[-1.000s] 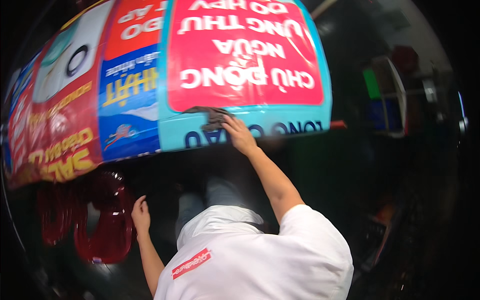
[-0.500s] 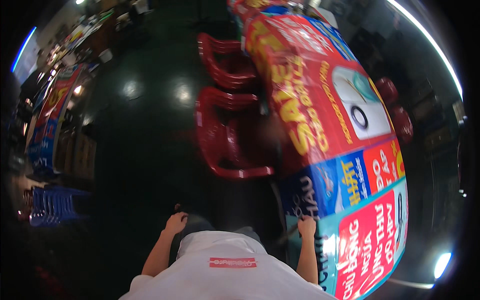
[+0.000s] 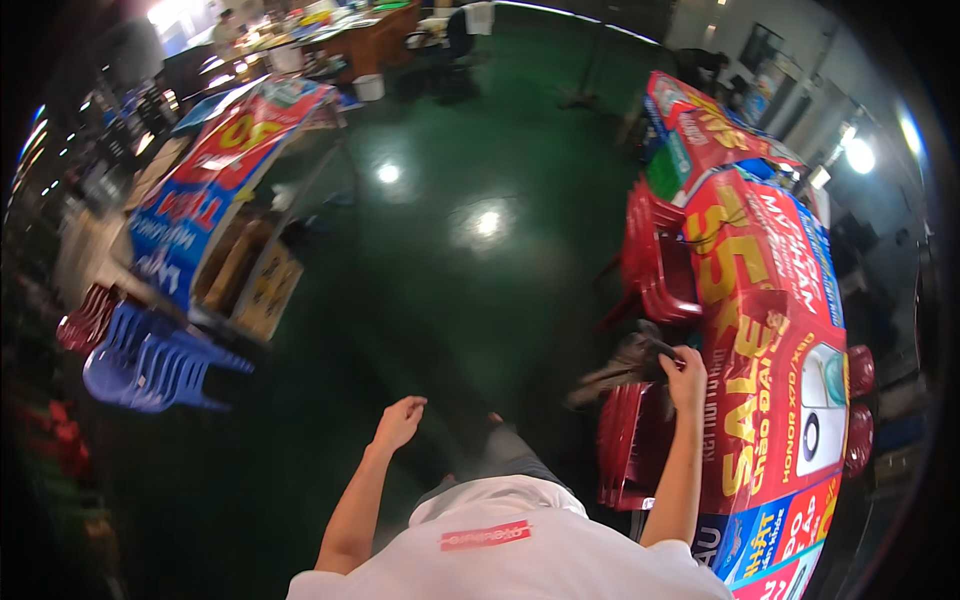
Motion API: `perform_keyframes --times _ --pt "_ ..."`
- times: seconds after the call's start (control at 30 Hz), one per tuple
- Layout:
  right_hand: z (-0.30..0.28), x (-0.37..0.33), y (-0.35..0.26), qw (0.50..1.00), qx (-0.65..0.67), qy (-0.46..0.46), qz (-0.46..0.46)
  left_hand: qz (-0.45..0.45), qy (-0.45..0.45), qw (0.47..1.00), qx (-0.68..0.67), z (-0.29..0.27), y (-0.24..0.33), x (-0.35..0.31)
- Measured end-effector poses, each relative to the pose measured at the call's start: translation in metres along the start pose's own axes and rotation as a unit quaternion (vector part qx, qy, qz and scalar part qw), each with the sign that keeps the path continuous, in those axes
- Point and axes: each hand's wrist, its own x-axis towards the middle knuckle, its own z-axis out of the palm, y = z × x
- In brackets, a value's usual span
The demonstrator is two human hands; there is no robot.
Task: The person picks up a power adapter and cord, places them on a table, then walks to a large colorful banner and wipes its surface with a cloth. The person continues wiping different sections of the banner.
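My right hand point(image 3: 684, 375) is raised beside the banner-covered table point(image 3: 745, 400) on the right. Its fingers are closed on a dark grey, limp, cloth-like thing point(image 3: 628, 362), which hangs out to the left and is smeared by motion. Under that thing stand stacked red plastic chairs point(image 3: 632, 445). My left hand point(image 3: 398, 424) is held out in front of my body over the dark green floor. Its fingers are curled, and nothing shows in them.
Farther along the right table stands another stack of red chairs point(image 3: 655, 255). To the left, blue plastic chairs point(image 3: 150, 365) sit by a second table draped with a banner point(image 3: 215, 185). A white bucket point(image 3: 369, 88) and a cluttered desk point(image 3: 370, 35) are at the back.
The view has swung left and up, showing more of the room. My right hand has risen from the table's edge with the dark cloth-like thing. My left hand has moved forward.
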Motion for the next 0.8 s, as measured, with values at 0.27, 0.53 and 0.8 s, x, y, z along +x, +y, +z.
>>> perform_keyframes --times 0.27,0.53,0.8 --pt "0.146 0.2 -0.092 0.943 0.27 -0.183 0.072 0.294 -0.086 0.951 -0.037 0.007 0.228 0.274" --pt "0.244 0.435 -0.144 0.922 0.321 -0.211 -0.045 0.216 -0.27 0.936 0.068 0.027 0.401 0.512" --pt "0.275 0.624 -0.039 0.903 0.354 -0.244 0.025 0.137 -0.5 0.855 0.006 0.076 0.548 0.76"
